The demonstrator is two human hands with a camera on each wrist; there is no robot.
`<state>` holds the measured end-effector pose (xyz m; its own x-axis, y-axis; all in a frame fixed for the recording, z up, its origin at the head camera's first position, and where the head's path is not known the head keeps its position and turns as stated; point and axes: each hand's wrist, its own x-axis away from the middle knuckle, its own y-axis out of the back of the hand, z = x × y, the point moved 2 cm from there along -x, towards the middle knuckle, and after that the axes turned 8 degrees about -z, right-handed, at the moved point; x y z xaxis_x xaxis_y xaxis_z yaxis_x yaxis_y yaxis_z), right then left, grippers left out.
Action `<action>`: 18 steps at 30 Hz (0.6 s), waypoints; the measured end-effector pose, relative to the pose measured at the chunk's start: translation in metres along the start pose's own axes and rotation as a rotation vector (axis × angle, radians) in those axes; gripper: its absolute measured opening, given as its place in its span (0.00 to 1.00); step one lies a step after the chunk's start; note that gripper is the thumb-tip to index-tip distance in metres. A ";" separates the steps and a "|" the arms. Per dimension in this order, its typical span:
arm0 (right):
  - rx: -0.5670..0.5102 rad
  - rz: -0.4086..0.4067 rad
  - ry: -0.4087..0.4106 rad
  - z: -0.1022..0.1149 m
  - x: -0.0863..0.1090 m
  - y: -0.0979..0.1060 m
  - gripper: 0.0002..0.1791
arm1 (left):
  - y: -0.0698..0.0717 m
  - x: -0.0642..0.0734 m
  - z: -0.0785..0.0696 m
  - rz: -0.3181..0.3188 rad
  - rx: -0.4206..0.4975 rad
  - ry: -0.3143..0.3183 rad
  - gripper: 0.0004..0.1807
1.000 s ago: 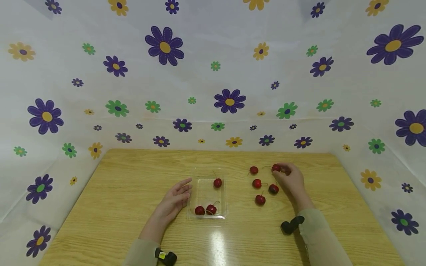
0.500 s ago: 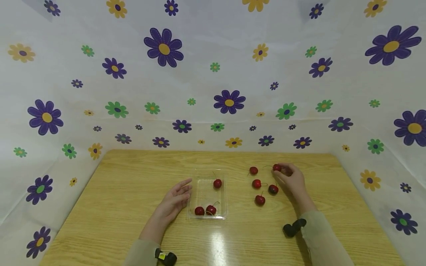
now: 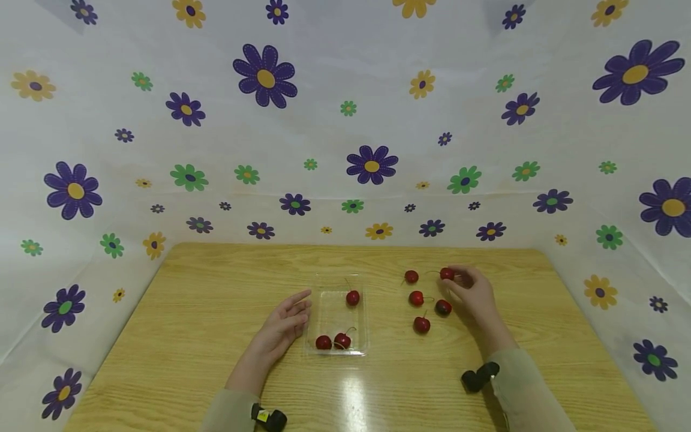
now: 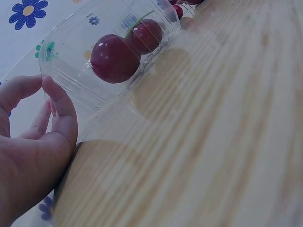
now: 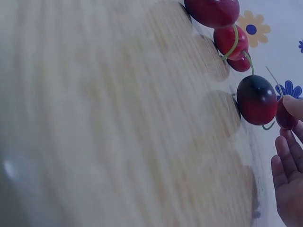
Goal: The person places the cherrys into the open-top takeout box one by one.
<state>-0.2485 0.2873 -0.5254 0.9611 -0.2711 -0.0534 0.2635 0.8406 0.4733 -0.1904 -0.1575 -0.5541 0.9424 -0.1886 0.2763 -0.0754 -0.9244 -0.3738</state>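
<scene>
Head view: right hand [image 3: 476, 295] is pinching a round red cherry [image 3: 446, 273], probably needing lifting next.
Left hand [image 3: 281, 327] is lying relaxed beside clear plastic box [image 3: 332, 316].

Left hand [image 3: 282, 329] relaxed, right hand [image 3: 474, 295] pinching

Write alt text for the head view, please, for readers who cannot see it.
A person's right grip pinches a cherry near four others on a wooden table; the left grip is beside a clear box holding three cherries.
</scene>
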 end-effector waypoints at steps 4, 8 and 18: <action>-0.011 0.000 0.043 0.004 0.003 -0.002 0.25 | 0.000 0.000 0.000 0.004 -0.005 -0.004 0.34; -0.025 0.009 0.047 0.010 0.007 -0.005 0.25 | 0.001 0.000 0.001 0.002 -0.007 -0.005 0.34; -0.008 0.049 0.119 0.028 0.015 -0.013 0.24 | 0.000 -0.001 0.001 0.007 -0.011 -0.012 0.34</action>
<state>-0.2398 0.2592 -0.5071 0.9758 -0.1721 -0.1348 0.2159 0.8555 0.4706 -0.1909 -0.1574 -0.5549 0.9456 -0.1915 0.2630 -0.0860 -0.9268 -0.3657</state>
